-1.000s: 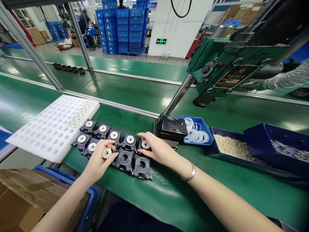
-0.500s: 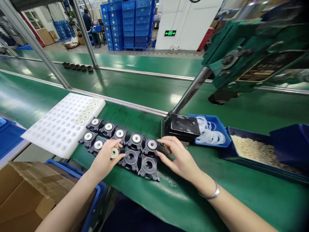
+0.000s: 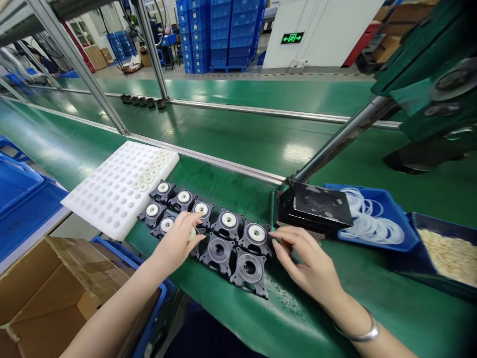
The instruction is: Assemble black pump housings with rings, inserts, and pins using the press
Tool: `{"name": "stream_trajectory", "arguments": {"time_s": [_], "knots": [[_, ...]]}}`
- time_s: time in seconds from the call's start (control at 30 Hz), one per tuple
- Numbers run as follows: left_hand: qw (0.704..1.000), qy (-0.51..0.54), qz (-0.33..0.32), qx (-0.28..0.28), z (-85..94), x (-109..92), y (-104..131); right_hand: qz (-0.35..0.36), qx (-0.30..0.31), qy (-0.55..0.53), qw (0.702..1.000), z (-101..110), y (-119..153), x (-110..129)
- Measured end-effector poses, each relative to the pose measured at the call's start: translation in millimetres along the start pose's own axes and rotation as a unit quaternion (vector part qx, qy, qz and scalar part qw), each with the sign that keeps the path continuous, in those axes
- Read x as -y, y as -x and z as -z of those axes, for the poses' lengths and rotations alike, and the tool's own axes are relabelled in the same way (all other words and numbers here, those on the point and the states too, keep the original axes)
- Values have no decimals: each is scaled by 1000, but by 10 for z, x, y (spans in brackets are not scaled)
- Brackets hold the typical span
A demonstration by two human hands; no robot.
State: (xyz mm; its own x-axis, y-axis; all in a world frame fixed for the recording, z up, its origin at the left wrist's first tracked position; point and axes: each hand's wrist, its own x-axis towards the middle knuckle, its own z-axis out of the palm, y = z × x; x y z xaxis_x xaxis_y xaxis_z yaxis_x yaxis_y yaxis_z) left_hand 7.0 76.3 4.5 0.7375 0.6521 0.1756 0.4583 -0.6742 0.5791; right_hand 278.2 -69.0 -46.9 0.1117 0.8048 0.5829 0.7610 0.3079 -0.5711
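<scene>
1. In the head view: a green worktop [image 3: 216,174], with black plates [image 3: 218,248] in two rows close to its near edge, from beside a white tray [image 3: 74,200] to near a black block [image 3: 320,204].
2. Left hand [image 3: 178,241] over the front row, half curled, thumb tip and fingertips apart. Between them, a pale ring [image 3: 191,235]. Pinched tight or just lying on a plate: cannot tell.
3. Right hand [image 3: 307,263] at the right end of the back row, loosely bent, with a gap at the thumb and nothing seen in its grip. Very near the last plate; touching or not, hard to tell.
4. Ring likely smooth, hard and easy to chip. Best held by the round outer edge.
5. Plates likely light and stiff. Best held by the corners, away from the round middle.
6. Plates squarish, with pointy corners. White rings [image 3: 257,227] on the whole back row and on the two front plates nearest the tray. Bare dark middles on the two front plates at the right end. More pale rings [image 3: 151,173] along the tray's right edge.
</scene>
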Motion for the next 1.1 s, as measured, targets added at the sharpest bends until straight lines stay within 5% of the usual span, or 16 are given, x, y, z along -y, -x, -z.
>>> {"name": "stream_trajectory", "arguments": {"time_s": [0.1,0.2,0.3,0.43,0.57,0.77,0.97,1.1], "knots": [[997,-56,-36,35,109,-89,32,5,-7,9,1000,1,5,-20],[992,-98,-44,-61,426,8,-3,16,-20,19,999,9,4,-21],[960,-152,35,-232,860,524,-111,25,-30,23,999,11,-3,-12],[965,-152,126,-170,1240,1461,-232,16,-42,14,999,8,-21,0],[976,-120,114,-140,1354,1925,-288,-5,-55,14,998,20,-48,4],[983,-78,111,-128,1462,1983,-387,-38,-62,15,997,32,-32,-11],[965,-42,137,-220,1464,1827,-312,-35,-63,31,997,0,31,-104],[975,-54,151,-155,1380,1742,-282,-49,-70,35,996,-37,24,-140]]}}
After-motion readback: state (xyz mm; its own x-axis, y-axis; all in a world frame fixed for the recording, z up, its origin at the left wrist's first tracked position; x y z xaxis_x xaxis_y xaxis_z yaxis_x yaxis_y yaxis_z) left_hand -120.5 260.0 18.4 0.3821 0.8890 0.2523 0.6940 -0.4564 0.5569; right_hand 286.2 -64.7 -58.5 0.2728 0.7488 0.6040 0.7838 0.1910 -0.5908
